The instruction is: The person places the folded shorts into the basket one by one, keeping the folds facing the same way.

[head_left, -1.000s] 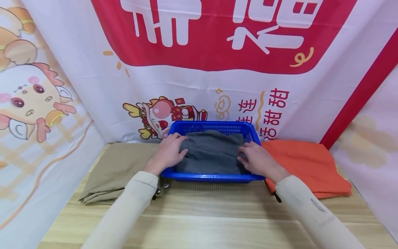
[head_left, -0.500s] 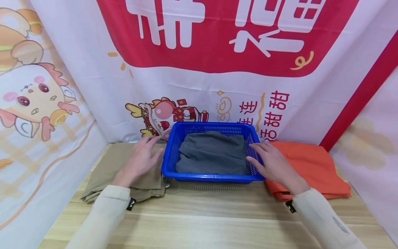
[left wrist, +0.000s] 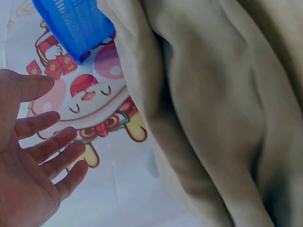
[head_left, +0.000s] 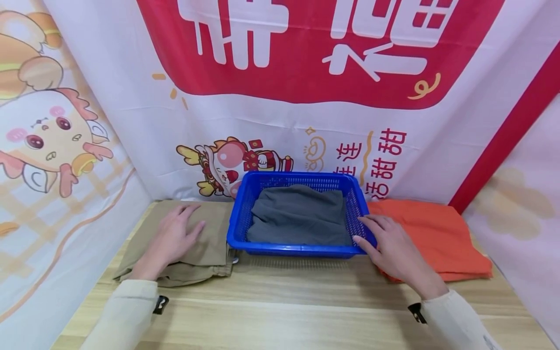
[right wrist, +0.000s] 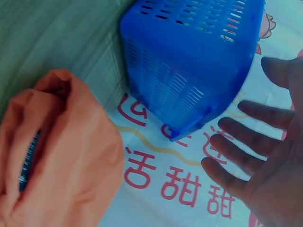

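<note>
A dark grey folded cloth (head_left: 299,216) lies inside the blue basket (head_left: 297,250). My left hand (head_left: 171,236) hovers over the khaki folded cloth (head_left: 210,243), left of the basket, fingers spread and holding nothing; the left wrist view shows its palm (left wrist: 28,179) beside the khaki fabric (left wrist: 208,85). At the basket's right side is my right hand (head_left: 395,250), fingers extended near the rim, over the edge of the orange folded cloth (head_left: 442,238). In the right wrist view that hand (right wrist: 274,156) is apart from the basket (right wrist: 189,56), with nothing held.
Behind the basket hangs a white and red printed curtain (head_left: 280,116), reaching down to the back of the table. Another printed curtain (head_left: 57,194) stands at the left. Light wood tabletop (head_left: 280,311) stretches in front of the basket.
Both hands have let go of the grey cloth and come out of the basket. The left moved left over the khaki cloth; the right moved right and nearer the table's front.
</note>
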Motion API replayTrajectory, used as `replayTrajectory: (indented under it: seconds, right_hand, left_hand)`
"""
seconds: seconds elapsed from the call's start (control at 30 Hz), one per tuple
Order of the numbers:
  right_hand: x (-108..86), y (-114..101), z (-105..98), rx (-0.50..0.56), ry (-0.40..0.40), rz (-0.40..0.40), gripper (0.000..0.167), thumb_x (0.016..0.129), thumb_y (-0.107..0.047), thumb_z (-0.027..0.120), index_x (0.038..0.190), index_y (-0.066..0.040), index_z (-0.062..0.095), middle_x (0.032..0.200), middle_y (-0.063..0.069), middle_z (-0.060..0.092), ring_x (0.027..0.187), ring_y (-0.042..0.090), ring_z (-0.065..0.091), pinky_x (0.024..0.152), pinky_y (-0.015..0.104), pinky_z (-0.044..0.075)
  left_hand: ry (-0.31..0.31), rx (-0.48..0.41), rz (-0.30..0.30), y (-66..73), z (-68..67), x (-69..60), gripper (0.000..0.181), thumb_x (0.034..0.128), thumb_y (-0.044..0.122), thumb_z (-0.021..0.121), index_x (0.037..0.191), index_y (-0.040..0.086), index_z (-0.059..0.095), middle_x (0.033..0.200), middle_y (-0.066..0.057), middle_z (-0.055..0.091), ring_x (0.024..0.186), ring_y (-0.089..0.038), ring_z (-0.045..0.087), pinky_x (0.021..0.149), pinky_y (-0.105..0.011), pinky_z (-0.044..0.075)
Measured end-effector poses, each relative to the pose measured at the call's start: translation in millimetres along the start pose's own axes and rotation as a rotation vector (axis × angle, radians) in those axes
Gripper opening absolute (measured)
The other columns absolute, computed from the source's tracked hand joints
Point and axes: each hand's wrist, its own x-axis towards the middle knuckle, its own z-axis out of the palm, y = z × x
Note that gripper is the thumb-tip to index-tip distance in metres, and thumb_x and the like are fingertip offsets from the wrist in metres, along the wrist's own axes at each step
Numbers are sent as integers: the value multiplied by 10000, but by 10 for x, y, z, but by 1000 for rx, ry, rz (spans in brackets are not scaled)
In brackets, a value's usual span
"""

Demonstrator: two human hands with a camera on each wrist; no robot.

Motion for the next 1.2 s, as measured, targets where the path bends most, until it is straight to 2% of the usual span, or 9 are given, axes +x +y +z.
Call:
replayTrajectory:
  seconds: [0.23, 0.4, 0.53, 0.73, 0.93, 1.0, 1.07, 1.2]
  right_hand:
    - [-3, 61, 115, 10, 5, 150, 572, 995, -373, 655, 1371, 47, 556, 1264, 244, 575, 1116, 407, 561, 940, 613, 481]
    - [60, 71, 169, 55, -17, 265, 556, 993, -301, 653, 1341, 114, 526, 1189, 272, 604, 1058, 423, 592, 918, 611, 488]
    - [130, 73, 194, 107, -75, 355, 520, 992, -260, 639, 1320, 123, 511, 1076, 233, 661, 931, 361, 651, 840, 574, 534]
    - [185, 78, 216, 153, -177, 455, 428, 1007, -254, 592, 1217, 112, 523, 940, 191, 668, 796, 297, 657, 718, 508, 547]
    - [178, 81, 244, 153, -190, 501, 447, 1012, -276, 568, 1213, 115, 489, 927, 221, 649, 796, 333, 643, 722, 526, 527]
    - [175, 83, 256, 157, -187, 509, 454, 1011, -277, 566, 1220, 117, 482, 928, 229, 649, 796, 343, 643, 723, 530, 527]
    - [175, 87, 267, 159, -181, 511, 453, 1011, -277, 567, 1216, 118, 479, 922, 237, 647, 790, 351, 642, 715, 535, 526]
    - [176, 92, 279, 170, -175, 512, 444, 1014, -277, 565, 1206, 113, 477, 910, 237, 645, 775, 349, 642, 697, 536, 525]
  left_hand:
    - [-16, -10, -60, -214, -16, -132, 548, 966, 197, 686, 1399, -85, 505, 1340, -363, 493, 1213, -542, 465, 1018, -692, 343]
    - [-10, 19, -81, -391, -7, -190, 568, 964, 205, 691, 1382, -126, 496, 1297, -384, 500, 1184, -547, 474, 1014, -674, 356]
    - [-31, 52, -118, -544, -5, -216, 591, 966, 221, 685, 1388, -138, 479, 1295, -399, 488, 1173, -567, 472, 996, -687, 362]
    - [-130, 68, -233, -812, 11, -212, 716, 991, 358, 636, 1433, -150, 394, 1337, -470, 384, 1166, -648, 408, 930, -749, 349]
    - [-306, 77, -315, -1034, 23, -149, 1008, 970, 635, 533, 1509, -159, 225, 1402, -528, 235, 1216, -713, 298, 957, -799, 277]
    - [-349, 77, -325, -1043, 38, -115, 1062, 946, 701, 510, 1524, -140, 214, 1440, -518, 193, 1251, -720, 252, 966, -818, 234]
    - [-367, 78, -325, -1019, 60, -70, 1068, 927, 728, 511, 1531, -109, 240, 1470, -496, 173, 1280, -714, 223, 974, -827, 203]
    - [-391, 91, -285, -937, 106, 16, 1034, 896, 731, 565, 1541, -34, 304, 1506, -459, 170, 1320, -693, 207, 991, -826, 183]
